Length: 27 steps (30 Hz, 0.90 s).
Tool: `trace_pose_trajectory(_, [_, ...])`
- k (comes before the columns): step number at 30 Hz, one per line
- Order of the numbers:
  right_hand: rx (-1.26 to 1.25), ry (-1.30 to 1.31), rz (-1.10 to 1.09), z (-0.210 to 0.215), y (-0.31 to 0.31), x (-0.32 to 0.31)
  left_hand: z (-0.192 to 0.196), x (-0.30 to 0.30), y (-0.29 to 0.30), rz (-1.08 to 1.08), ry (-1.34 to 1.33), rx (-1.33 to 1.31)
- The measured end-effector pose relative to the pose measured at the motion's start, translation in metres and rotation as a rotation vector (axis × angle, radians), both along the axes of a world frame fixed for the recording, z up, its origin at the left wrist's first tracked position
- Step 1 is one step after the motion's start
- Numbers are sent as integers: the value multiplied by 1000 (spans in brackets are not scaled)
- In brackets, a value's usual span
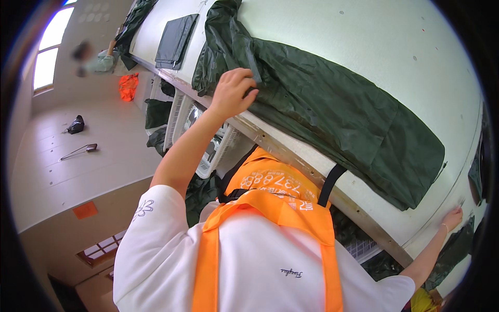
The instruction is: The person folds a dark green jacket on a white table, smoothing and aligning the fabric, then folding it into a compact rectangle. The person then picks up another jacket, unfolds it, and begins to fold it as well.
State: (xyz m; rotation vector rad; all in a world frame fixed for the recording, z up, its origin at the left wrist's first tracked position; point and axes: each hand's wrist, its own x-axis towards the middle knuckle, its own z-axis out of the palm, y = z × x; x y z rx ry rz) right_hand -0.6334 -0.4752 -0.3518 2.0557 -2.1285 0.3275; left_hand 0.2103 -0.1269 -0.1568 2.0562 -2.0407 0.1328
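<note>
A long dark green garment (332,99), thin and slightly shiny, lies folded lengthwise on the white table, with a bunched end at the left. My left hand (234,93) is over that bunched end near the table's front edge. Its fingers are bent and the thumb stands apart; dark green fabric shows in the gap. Far to the right, my right hand (453,218) is stretched out low over the tabletop. Its fingers close around a small pale, shiny thing (461,202) whose kind is too small to make out.
On the white table (416,67), a flat folded dark green piece (176,41) lies at the far left. White plastic baskets (213,148) stand under the metal-edged front. More dark green fabric (457,249) is at the right edge. A person (99,61) works beyond the table's left end.
</note>
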Motion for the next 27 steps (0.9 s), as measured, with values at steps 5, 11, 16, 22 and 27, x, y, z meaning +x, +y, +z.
trace_pose_trajectory(5, [-49,-610,-107,39,62,79,-12,21,1,-81,-26,50])
trace_pose_trajectory(11, [81,-991,166,126,200,342,-21,40,-11,-211,-3,52])
trace_pose_trajectory(16, [269,-1146,292,161,277,496,-32,57,-6,-372,58,-28])
trace_pose_trajectory(22, [424,-950,518,156,327,626,-32,56,2,-389,160,-137])
trace_pose_trajectory(27, [187,-628,742,137,323,691,-41,57,3,-357,247,-182])
